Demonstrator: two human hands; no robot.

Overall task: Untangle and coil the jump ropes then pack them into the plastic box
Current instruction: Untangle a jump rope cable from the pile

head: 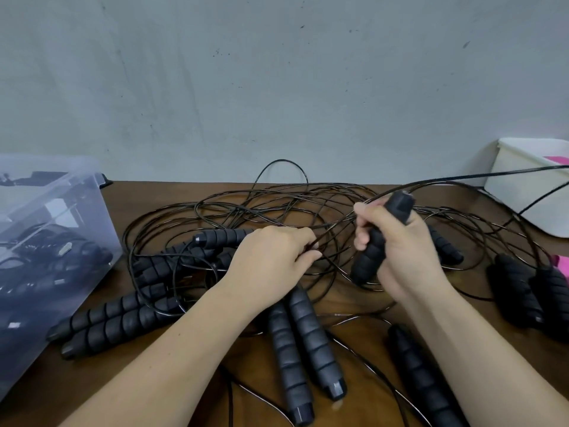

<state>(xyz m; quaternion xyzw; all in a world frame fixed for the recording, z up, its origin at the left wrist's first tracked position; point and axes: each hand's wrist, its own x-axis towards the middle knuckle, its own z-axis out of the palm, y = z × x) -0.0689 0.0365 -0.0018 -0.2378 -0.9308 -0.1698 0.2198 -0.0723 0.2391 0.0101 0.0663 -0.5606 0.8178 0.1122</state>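
Two black foam handles (311, 334) at 6 o'clock on tabletop (147, 198), left hand (271, 257) pinching tangled cords (277, 198), right hand (400, 254) gripping one handle (369, 257) at 1 o'clock, plastic box (46, 241) at 9 o'clock

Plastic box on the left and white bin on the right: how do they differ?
The plastic box is see-through; the white bin is opaque. The plastic box holds black jump ropes; the white bin shows something pink. Both sit on the table.

two hands (271, 254); one plastic box (61, 211); one white bin (523, 174); eleven-plus handles (314, 343)
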